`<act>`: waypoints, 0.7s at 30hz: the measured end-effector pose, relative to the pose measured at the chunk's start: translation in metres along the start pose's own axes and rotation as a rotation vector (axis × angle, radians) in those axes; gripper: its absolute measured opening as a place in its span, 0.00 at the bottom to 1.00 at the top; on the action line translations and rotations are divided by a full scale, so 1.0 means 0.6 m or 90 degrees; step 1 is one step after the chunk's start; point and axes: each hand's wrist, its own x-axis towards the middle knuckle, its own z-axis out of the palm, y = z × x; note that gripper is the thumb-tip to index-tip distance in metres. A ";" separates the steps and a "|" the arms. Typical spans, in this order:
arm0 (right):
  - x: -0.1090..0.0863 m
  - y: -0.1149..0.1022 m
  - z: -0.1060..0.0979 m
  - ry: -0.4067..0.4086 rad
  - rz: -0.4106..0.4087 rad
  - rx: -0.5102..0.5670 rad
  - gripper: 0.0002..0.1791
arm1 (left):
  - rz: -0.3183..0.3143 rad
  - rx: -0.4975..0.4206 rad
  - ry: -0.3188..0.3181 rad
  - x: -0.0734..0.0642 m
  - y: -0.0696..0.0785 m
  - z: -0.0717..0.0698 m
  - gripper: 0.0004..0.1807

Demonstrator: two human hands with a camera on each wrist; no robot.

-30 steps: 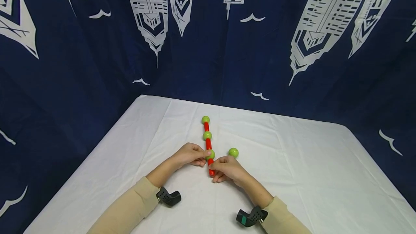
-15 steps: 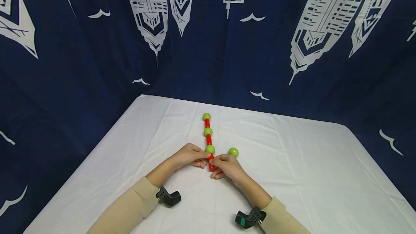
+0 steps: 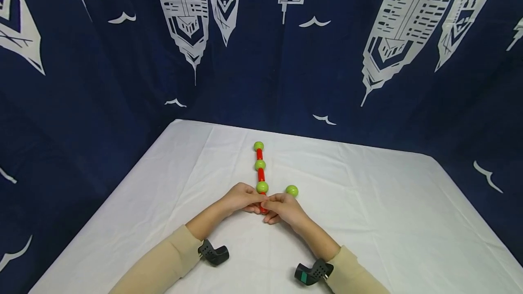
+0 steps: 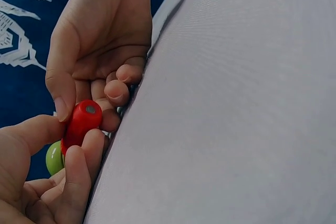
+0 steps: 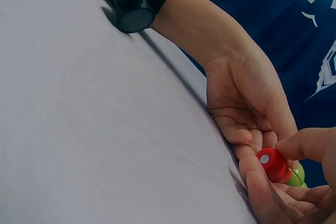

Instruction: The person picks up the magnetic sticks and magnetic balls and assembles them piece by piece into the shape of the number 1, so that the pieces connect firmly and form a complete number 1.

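A straight chain of green balls and red rods lies on the white table, pointing away from me. Its far ball (image 3: 259, 146), middle ball (image 3: 260, 164) and near ball (image 3: 262, 188) are joined by two red rods. From the near ball a third red rod (image 4: 81, 124) extends toward me, a grey metal disc showing in its end. My left hand (image 3: 243, 197) pinches this rod from the left, close behind the ball. My right hand (image 3: 286, 208) pinches the same rod from the right, thumbs nearly meeting. Fingers cover much of the rod in the head view.
A loose green ball (image 3: 292, 190) lies just beyond my right hand. The white-clothed table (image 3: 367, 221) reaches back to a dark blue curtain (image 3: 253, 85) with white city prints. Black wrist cameras (image 3: 214, 253) sit at both sleeves.
The chain has slid slightly away from me. My left fingers have shifted from the near ball onto the third red rod, and my right hand still grips that rod.
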 end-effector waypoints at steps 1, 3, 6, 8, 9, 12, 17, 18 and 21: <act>-0.001 -0.002 -0.001 -0.003 -0.001 -0.003 0.17 | 0.005 0.000 0.003 0.000 0.000 0.001 0.11; -0.002 -0.006 -0.003 -0.011 0.001 -0.009 0.17 | 0.009 0.001 0.008 0.000 0.001 0.002 0.11; -0.006 -0.013 -0.007 -0.024 0.004 -0.033 0.18 | 0.008 0.001 0.014 -0.001 0.002 0.003 0.10; -0.008 -0.018 -0.012 -0.028 0.003 -0.063 0.18 | 0.003 -0.001 0.015 -0.001 0.004 0.004 0.10; -0.010 -0.021 -0.014 -0.032 0.000 -0.079 0.18 | 0.002 -0.002 0.016 -0.002 0.005 0.004 0.10; -0.012 -0.031 -0.027 -0.047 -0.016 -0.134 0.17 | -0.006 -0.005 0.014 -0.002 0.006 0.005 0.10; -0.020 -0.059 -0.061 -0.066 -0.042 -0.178 0.18 | -0.011 0.000 0.012 0.000 0.006 0.004 0.10; -0.022 -0.065 -0.070 -0.061 -0.046 -0.185 0.19 | -0.012 0.001 0.012 0.000 0.007 0.003 0.10; -0.029 -0.081 -0.098 -0.029 -0.063 -0.201 0.21 | -0.019 0.001 0.009 0.000 0.009 0.002 0.11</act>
